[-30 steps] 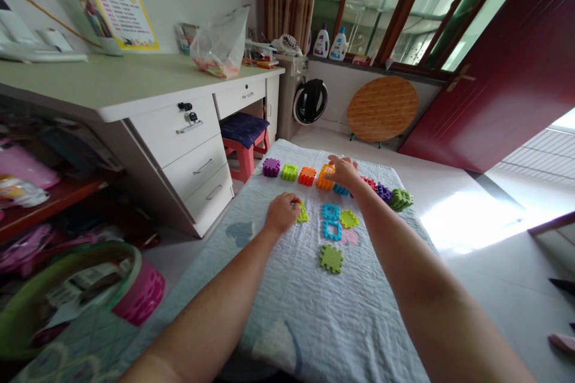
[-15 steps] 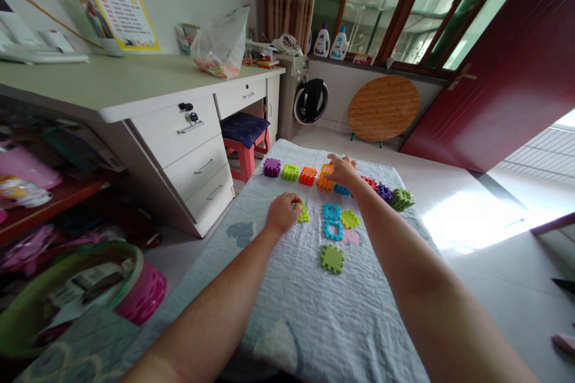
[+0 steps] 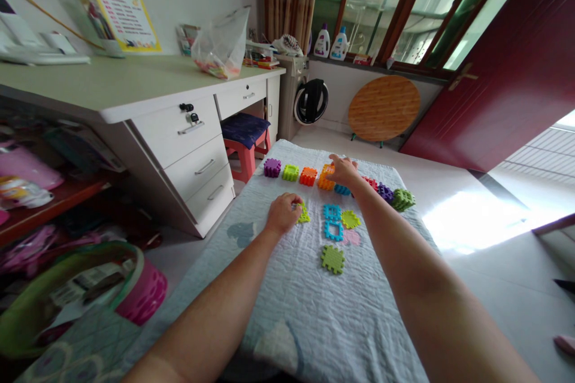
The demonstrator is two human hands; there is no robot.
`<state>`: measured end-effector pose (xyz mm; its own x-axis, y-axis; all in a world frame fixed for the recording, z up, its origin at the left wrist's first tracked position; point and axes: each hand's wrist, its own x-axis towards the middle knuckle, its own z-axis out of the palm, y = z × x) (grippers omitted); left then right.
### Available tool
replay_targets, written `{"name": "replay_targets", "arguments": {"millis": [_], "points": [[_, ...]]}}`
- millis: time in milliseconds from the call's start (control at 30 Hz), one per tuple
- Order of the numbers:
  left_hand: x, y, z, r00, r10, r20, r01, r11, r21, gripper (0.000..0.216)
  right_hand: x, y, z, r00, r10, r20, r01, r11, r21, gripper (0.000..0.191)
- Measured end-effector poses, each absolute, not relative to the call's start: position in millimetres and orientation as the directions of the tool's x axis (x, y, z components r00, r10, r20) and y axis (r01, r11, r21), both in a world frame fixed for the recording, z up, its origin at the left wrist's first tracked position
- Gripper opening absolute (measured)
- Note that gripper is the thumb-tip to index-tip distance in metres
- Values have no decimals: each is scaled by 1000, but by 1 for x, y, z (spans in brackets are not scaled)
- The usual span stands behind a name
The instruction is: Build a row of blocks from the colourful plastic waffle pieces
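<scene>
My left hand [image 3: 284, 214] rests on the cloth with its fingers curled around a yellow-green interlocking tile [image 3: 304, 214], partly hidden by them. Farther off, my right hand [image 3: 345, 170] reaches over the row of stacked tiles, between the orange stack [image 3: 325, 178] and the blue stack [image 3: 342, 189]. One of its fingers points left; the others bend down, and their tips are partly hidden. In front of the row lie two blue frame tiles [image 3: 332, 212], a yellow-green tile [image 3: 350, 219] beside them and an olive-green tile [image 3: 332, 258] nearer me.
The row also has purple [image 3: 272, 167], lime [image 3: 290, 172], red-orange [image 3: 308, 176], dark purple [image 3: 385, 192] and green [image 3: 403, 198] stacks. A grey-blue cloth [image 3: 287, 299] covers the table. At left stand a white desk [image 3: 179, 155] and a pink stool [image 3: 246, 158].
</scene>
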<state>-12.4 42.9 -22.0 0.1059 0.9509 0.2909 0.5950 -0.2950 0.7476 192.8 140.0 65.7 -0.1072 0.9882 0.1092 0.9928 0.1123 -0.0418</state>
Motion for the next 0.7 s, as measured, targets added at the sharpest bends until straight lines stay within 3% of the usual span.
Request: {"name": "replay_targets", "arguments": {"millis": [300, 433, 533, 700], "points": [[-13, 44, -25, 100, 950, 297, 597, -296, 746, 15, 191, 139, 66, -126, 987, 99, 987, 135, -84, 71], [-13, 43, -23, 108, 952, 286, 613, -290, 735, 14, 198, 123, 76, -154, 965, 212, 968, 191, -162, 67], [-12, 43, -21, 102, 952, 288, 624, -287, 727, 14, 204, 91, 81, -230, 947, 223, 937, 278, -214, 53], [-12, 43, -22, 114, 945, 307, 624, -309, 718, 15, 211, 20, 65, -471, 880, 55, 850, 470, -240, 20]]}}
